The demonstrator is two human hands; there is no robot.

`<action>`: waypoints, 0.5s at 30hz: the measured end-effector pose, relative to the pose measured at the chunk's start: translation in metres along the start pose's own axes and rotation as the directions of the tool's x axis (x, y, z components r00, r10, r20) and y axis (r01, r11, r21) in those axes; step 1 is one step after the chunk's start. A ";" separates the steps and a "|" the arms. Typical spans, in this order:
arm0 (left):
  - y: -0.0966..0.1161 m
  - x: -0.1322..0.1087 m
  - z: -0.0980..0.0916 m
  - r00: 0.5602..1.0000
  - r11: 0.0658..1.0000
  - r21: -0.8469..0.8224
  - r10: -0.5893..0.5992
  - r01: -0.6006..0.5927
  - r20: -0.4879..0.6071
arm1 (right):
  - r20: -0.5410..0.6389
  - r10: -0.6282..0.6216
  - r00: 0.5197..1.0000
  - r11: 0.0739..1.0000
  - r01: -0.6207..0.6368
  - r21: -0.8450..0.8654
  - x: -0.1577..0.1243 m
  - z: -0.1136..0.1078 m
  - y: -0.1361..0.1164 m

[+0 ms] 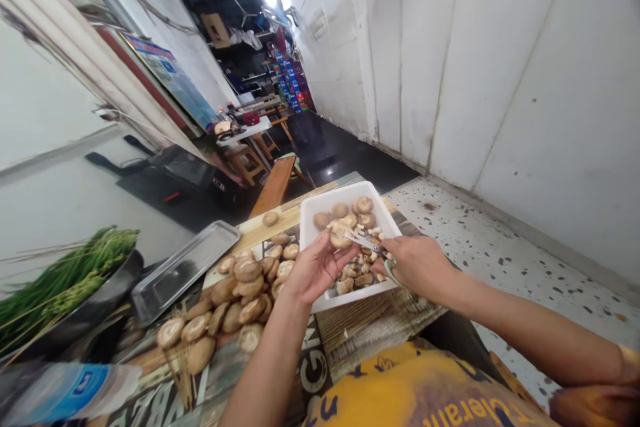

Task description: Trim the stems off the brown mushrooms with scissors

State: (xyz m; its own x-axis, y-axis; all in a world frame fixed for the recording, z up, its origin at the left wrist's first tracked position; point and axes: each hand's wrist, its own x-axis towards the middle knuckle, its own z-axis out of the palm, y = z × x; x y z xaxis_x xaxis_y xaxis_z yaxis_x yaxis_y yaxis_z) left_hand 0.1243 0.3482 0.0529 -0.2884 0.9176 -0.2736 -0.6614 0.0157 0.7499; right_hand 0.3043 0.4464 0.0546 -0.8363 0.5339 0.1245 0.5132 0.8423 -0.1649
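Over a white plastic tray (pixel 313 213), my left hand (pixel 320 267) holds a mushroom (pixel 341 233) by its edge, pale underside showing. My right hand (pixel 413 265) is closed around the green-handled scissors (pixel 367 243), whose blades reach to that mushroom. Whole brown mushrooms (pixel 340 210) lie at the far side of the tray, with cut stems and smaller pieces (pixel 353 273) nearer me. A large heap of mushrooms (pixel 247 270) rests on the table just left of the tray.
An oblong metal tray (pixel 185 267) lies left of the heap, beside a metal bowl (pixel 120 280) of green vegetables (pixel 80 273). Thin skewers (pixel 183 370) and a plastic bottle (pixel 85 390) are at the near left. A wooden bench (pixel 275 183) stands beyond the table.
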 end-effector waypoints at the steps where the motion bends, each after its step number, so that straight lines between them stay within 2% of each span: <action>1: -0.001 -0.004 0.001 1.000 1.000 0.001 0.011 -0.011 -0.001 | 0.007 -0.008 1.000 0.999 0.008 -0.049 0.001 -0.003 -0.002; 4: -0.002 -0.010 0.002 0.999 0.999 0.015 0.037 -0.037 0.004 | 0.026 -0.046 0.999 0.988 0.049 -0.148 0.006 -0.011 -0.005; 8: -0.004 -0.011 0.000 0.988 0.987 0.046 0.154 -0.154 0.011 | 0.104 -0.110 0.988 0.968 0.130 -0.215 0.012 -0.020 -0.004; 15: -0.014 -0.007 0.000 0.965 0.955 0.145 0.262 -0.259 0.001 | 0.142 -0.312 0.939 0.887 0.342 -0.310 0.025 -0.022 0.008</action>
State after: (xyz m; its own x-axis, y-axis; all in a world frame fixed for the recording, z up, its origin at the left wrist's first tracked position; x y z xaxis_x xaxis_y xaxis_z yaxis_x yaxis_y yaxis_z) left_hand 0.1351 0.3414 0.0443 -0.4509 0.8900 -0.0673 -0.4566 -0.1652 0.8742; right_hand 0.2917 0.4676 0.0777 -0.9733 0.2278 0.0291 0.2290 0.9526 0.2001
